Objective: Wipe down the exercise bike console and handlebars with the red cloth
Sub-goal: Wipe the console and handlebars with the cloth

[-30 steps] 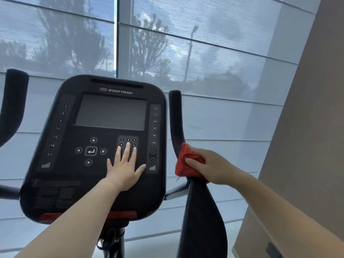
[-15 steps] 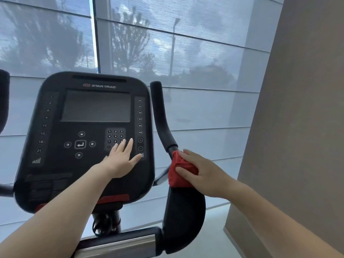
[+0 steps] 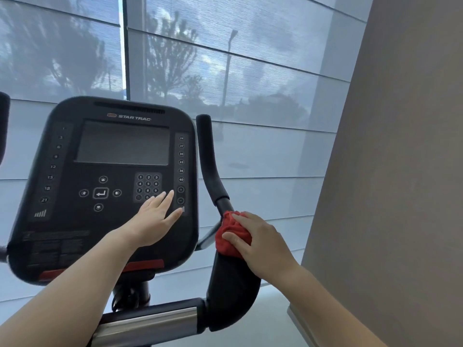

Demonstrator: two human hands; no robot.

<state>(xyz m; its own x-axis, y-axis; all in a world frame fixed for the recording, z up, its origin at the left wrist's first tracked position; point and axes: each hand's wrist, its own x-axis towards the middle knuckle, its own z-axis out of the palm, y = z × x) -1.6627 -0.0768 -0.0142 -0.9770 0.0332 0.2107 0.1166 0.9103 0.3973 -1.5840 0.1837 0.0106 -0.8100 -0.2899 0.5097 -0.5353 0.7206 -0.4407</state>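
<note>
Grey woven roller shades (image 3: 250,83) across the whole window, well beyond every fingertip, with blurred trees and a lamp post showing through. Beige plaster wall (image 3: 400,171) off to the right of the right knuckles. Large black rounded exercise bike console (image 3: 65,221) with a dark screen, directly under the left hand (image 3: 155,221). Black curved foam-gripped right handlebar (image 3: 209,159) rising above the right fingertips and widening into a broad black pad (image 3: 230,296) below the right palm. Chrome crossbar (image 3: 150,324) low down between the two forearms, joined to that pad.

Left fingers (image 3: 165,199) straight and pressed close together, thumb splayed out to the right, palm flat on the console's lower right part. Right hand (image 3: 265,249) laid over the handlebar, fingers curled close together around a bunched red cloth (image 3: 231,231) and pressing it onto the bar just above the top of the pad. Cloth showing mostly to the left of those fingertips, the rest hidden beneath them. Small grey number keypad (image 3: 148,182) just above and left of the left fingertips, touching them at its bottom right corner. Sliver of a second black handlebar (image 3: 3,126) at the far left edge, well apart from the left fingers.
</note>
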